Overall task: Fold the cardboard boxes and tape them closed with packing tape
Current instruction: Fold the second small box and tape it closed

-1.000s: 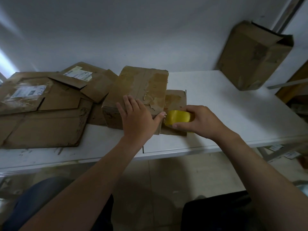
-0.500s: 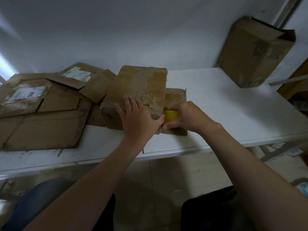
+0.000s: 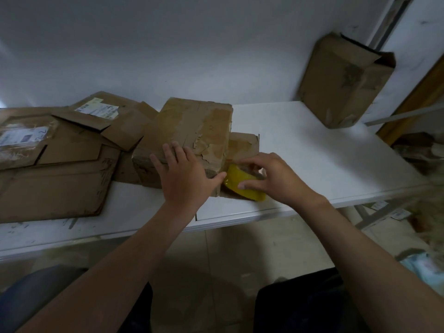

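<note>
Change: the right hand [image 3: 276, 179] has drawn the yellow tape roll [image 3: 236, 182] a little away from the box corner, so more of the roll shows than half a second ago.
Left hand [image 3: 185, 181]: fingers spread, pressing flat on the folded box [image 3: 192, 131] at frame centre.
Right hand grip: fingers curled round the roll.
Around: flattened cardboard [image 3: 55, 179] at left; open box [image 3: 343, 85] at upper right.
Surface: white table [image 3: 324, 164] against a pale wall [image 3: 168, 44].
</note>
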Demonstrator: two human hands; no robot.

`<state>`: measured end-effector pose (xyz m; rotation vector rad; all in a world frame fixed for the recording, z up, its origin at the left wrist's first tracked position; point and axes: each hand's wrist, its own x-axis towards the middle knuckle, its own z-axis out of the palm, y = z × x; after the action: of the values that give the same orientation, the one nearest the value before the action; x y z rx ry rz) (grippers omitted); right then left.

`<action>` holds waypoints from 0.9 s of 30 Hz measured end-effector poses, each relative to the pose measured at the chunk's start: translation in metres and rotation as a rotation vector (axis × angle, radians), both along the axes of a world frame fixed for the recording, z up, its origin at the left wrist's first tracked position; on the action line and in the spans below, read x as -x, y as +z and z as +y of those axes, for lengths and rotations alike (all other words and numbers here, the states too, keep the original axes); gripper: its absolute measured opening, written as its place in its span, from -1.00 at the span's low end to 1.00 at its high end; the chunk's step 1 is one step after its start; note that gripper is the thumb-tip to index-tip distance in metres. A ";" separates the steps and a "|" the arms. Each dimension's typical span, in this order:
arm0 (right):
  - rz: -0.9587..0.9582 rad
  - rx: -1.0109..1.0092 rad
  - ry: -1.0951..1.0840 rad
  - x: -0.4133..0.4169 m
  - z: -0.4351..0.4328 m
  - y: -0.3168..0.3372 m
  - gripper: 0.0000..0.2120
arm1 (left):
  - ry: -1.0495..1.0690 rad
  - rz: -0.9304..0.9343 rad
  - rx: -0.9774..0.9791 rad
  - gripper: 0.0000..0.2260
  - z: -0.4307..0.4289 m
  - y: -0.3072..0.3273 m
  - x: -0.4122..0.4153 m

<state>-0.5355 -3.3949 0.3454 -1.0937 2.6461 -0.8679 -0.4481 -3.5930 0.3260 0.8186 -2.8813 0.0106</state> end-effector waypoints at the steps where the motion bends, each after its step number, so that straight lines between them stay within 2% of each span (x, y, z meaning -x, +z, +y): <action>1: -0.011 0.047 -0.024 0.005 0.006 0.002 -0.53 | 0.007 -0.002 0.000 0.13 0.001 0.000 0.001; 3: -0.026 0.136 -0.113 0.016 0.019 0.007 -0.81 | 0.016 -0.007 0.008 0.14 0.003 0.001 0.003; 4: -0.010 0.146 -0.173 0.023 0.025 0.006 -0.85 | 0.019 -0.009 0.012 0.14 0.003 0.000 0.003; 7: 0.031 -0.027 -0.344 0.048 0.040 -0.011 -0.76 | 0.026 -0.011 0.013 0.14 0.003 0.001 0.004; 11: -0.053 -0.266 -0.451 0.064 0.040 -0.042 -0.69 | 0.028 -0.008 0.014 0.15 0.003 0.000 0.004; 15: -0.069 -0.313 -0.524 0.065 0.030 -0.056 -0.56 | 0.029 0.005 0.011 0.15 0.003 -0.003 0.005; 20: -0.085 -0.311 -0.534 0.064 0.024 -0.054 -0.63 | 0.023 0.007 0.020 0.14 0.004 -0.002 0.005; 23: -0.098 -0.215 -0.509 0.065 0.022 -0.045 -0.71 | 0.010 0.007 0.018 0.14 0.003 -0.003 0.006; 27: -0.132 0.140 -0.387 0.064 0.000 -0.013 -0.71 | 0.016 -0.047 -0.014 0.12 0.000 0.003 0.008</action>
<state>-0.6000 -3.3949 0.3324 -0.5276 2.7605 -1.1634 -0.4559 -3.5929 0.3292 0.8554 -2.9214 0.0121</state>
